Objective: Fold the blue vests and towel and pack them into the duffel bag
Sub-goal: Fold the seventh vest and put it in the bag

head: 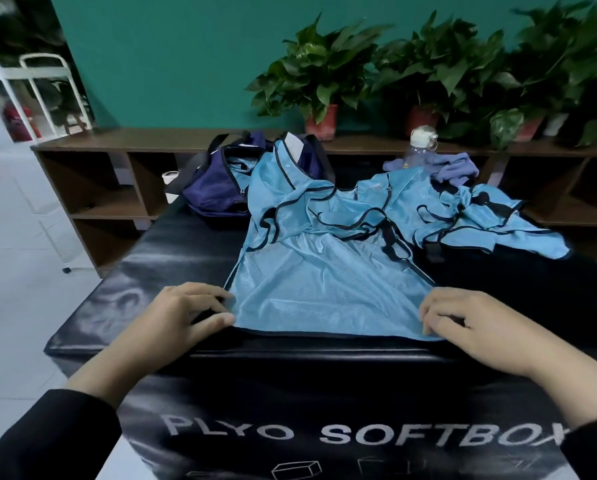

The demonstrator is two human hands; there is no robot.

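A light blue vest with black trim lies spread on the black soft box, its hem at the near edge. My left hand pinches the hem's left corner and my right hand pinches the right corner. A second blue vest lies crumpled at the right. A purple towel sits bunched behind it. The dark blue duffel bag stands open at the far left of the box, with the near vest's shoulder draped against it.
A clear water bottle with a white cap stands by the towel. Behind the box runs a low brown shelf carrying potted plants. White floor lies to the left, with a white metal rack further back.
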